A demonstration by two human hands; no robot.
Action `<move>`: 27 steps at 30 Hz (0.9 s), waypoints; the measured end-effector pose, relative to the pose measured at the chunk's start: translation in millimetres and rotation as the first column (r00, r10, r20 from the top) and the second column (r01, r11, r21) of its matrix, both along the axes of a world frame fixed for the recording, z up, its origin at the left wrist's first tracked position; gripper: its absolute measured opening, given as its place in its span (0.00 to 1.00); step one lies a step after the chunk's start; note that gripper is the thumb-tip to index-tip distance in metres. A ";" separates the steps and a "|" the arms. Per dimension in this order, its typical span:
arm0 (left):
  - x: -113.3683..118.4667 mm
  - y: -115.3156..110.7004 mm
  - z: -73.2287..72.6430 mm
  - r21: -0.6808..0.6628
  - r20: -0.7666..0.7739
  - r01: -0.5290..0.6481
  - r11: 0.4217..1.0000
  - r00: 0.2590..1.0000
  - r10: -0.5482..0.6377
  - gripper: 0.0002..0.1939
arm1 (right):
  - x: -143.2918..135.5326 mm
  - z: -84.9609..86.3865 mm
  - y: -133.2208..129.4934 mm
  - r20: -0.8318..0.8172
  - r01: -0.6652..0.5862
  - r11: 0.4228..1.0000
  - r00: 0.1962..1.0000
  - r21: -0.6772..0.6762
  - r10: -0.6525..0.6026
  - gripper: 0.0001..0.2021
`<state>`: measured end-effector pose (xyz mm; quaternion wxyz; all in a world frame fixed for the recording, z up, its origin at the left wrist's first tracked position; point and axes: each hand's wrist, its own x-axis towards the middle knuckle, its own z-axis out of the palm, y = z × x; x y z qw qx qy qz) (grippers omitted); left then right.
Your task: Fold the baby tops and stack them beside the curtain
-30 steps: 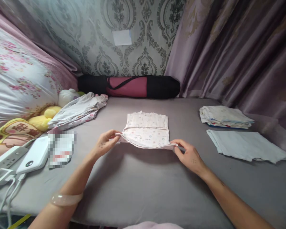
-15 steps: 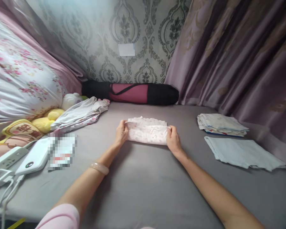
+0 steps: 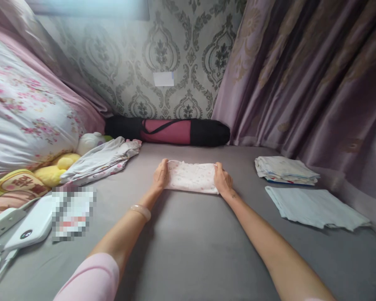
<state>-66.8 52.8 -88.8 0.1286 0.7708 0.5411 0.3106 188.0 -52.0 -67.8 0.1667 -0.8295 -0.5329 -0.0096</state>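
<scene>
A pale pink patterned garment [image 3: 191, 177], folded into a flat rectangle, lies on the grey bed sheet [image 3: 188, 242] in front of me. My left hand [image 3: 161, 174] grips its left end, fingers closed on the cloth near the far corner. At the opposite end my right hand [image 3: 222, 179] pinches the far right corner. The fingertips of both hands are partly hidden by the fabric. The exact kind of garment cannot be made out.
To the right lie a pale blue folded cloth [image 3: 316, 207] and a stack of folded clothes [image 3: 286, 169]. Loose clothes [image 3: 102, 161], a yellow plush toy [image 3: 54, 169], a white power bank [image 3: 33, 225] and a power strip [image 3: 3, 223] are on the left. A black-and-maroon long bag [image 3: 166, 131] lines the wall.
The garment's far flap has come forward over the front part, leaving one even rectangle. Both hands stay at its ends. The camera view has tilted up slightly.
</scene>
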 end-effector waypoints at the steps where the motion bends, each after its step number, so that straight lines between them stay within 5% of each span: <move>1: 0.3 1.6 0.3 -0.003 -0.016 0.001 1.000 1.000 -0.001 0.20 | 0.8 0.2 2.2 0.001 0.000 1.000 1.000 -0.008 0.000 0.20; 20: 11.5 27.8 -7.2 -0.128 -0.273 -0.098 0.987 0.960 0.060 0.17 | 5.5 -10.5 30.7 -0.057 0.166 0.981 0.983 -0.105 -0.172 0.21; 27: 14.3 31.0 -1.8 -0.198 -0.214 -0.227 0.954 0.959 0.183 0.19 | 13.3 -2.2 39.9 -0.253 0.192 0.976 0.944 -0.107 -0.213 0.23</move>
